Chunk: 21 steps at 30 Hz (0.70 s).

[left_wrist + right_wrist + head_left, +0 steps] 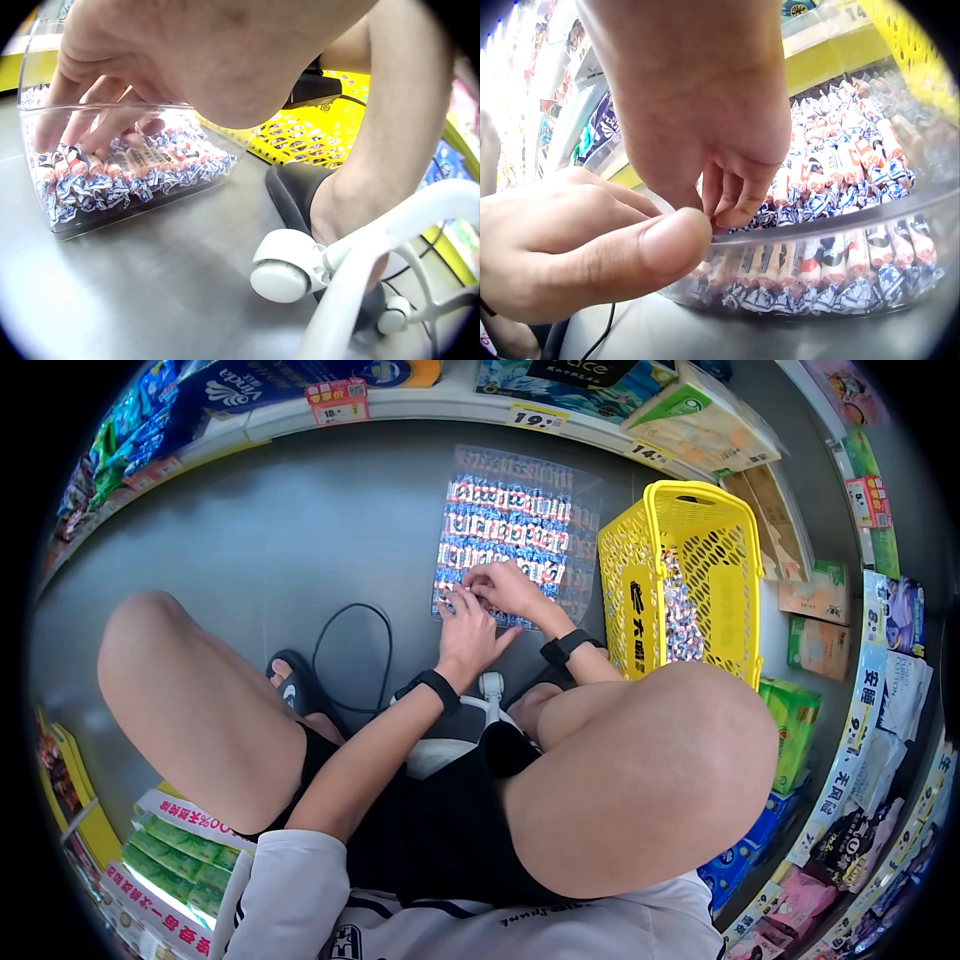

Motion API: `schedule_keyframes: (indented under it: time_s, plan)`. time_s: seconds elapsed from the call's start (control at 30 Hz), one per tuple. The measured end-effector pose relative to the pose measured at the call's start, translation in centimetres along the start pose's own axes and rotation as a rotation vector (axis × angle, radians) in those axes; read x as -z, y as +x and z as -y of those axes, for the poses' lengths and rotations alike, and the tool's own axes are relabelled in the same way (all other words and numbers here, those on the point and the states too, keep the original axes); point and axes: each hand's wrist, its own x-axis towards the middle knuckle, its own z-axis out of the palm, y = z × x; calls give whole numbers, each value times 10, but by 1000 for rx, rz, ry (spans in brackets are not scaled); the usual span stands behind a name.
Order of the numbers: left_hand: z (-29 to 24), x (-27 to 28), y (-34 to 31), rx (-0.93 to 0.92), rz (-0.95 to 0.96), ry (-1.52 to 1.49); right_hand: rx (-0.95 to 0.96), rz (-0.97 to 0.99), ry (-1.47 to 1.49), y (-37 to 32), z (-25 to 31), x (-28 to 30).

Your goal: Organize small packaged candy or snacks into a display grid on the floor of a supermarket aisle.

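A clear plastic box (135,211) on the floor holds rows of wrapped candies (505,525) in white, blue and red wrappers. Both hands work at its near edge. Over the rim reaches my left hand (467,632), its fingers (97,124) spread down onto the candies and its thumb (676,244) stretched out straight. Just right of it, my right hand (512,590) dips inside with bent fingers (735,196) among the near candies. Its fingertips are partly hidden behind the rim and the left hand; I cannot tell whether they pinch a candy.
Right of the box stands a yellow basket (628,585) with many similar candies inside. Shelves with tissue packs (700,422) run along the back and right. A black cable (318,660) loops on the floor. A white caster (281,266) sits near the feet.
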Motion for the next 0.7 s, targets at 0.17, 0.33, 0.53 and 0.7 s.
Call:
schedule_keyframes:
  time_s: [0.17,0.33,0.53,0.7]
  plan:
    - [-3,1,1,-20,-88,24,101,-1,-118,-8,2,17]
    - [4,31,16,-108,-46,-192,144,-49,-240,-21,12,57]
    - [-2,62,36,-282,-288,-328,73,-127,-347,-49,52,102]
    - [-21,81,47,-379,-436,-445,97,-221,-373,-75,69,125]
